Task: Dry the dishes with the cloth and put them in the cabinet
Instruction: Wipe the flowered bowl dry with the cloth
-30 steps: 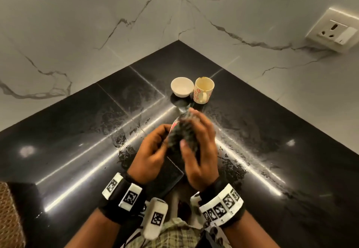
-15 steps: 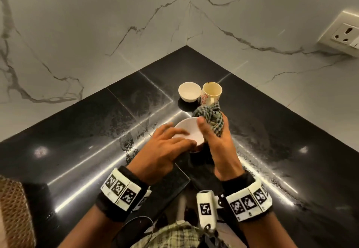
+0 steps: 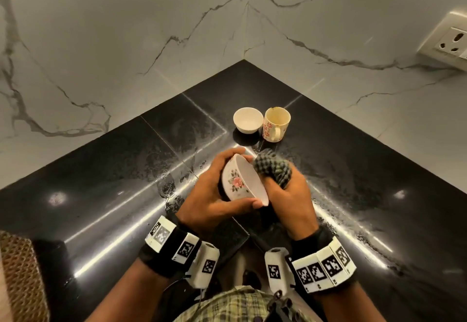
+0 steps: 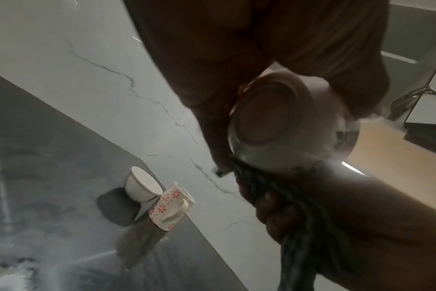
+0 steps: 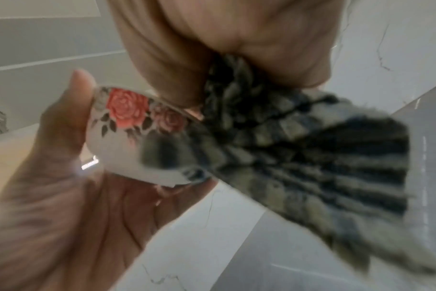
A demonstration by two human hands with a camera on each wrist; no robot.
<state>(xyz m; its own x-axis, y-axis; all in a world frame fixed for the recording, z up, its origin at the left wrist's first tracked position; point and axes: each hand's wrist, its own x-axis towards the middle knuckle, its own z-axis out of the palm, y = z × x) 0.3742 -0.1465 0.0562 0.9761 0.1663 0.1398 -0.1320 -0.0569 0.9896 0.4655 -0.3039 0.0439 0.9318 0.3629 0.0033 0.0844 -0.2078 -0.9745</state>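
On a wet black countertop (image 3: 101, 195) in a marble-walled corner stand a white bowl (image 3: 247, 120) and a flowered mug (image 3: 276, 124), side by side. Above it, the left hand (image 3: 209, 195) grips a tilted rose-patterned bowl (image 3: 240, 182), fingers curled round its rim. The right hand (image 3: 290, 195) clutches a bunched checked cloth (image 3: 274, 170) against that rim.

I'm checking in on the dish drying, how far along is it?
Nothing looks finished: no cabinet shows in any view. In hand: the left hand holds a rose-patterned bowl tilted, while the right hand grips the checked cloth at its rim. Left: a plain white bowl and a flowered mug stand on the black counter.
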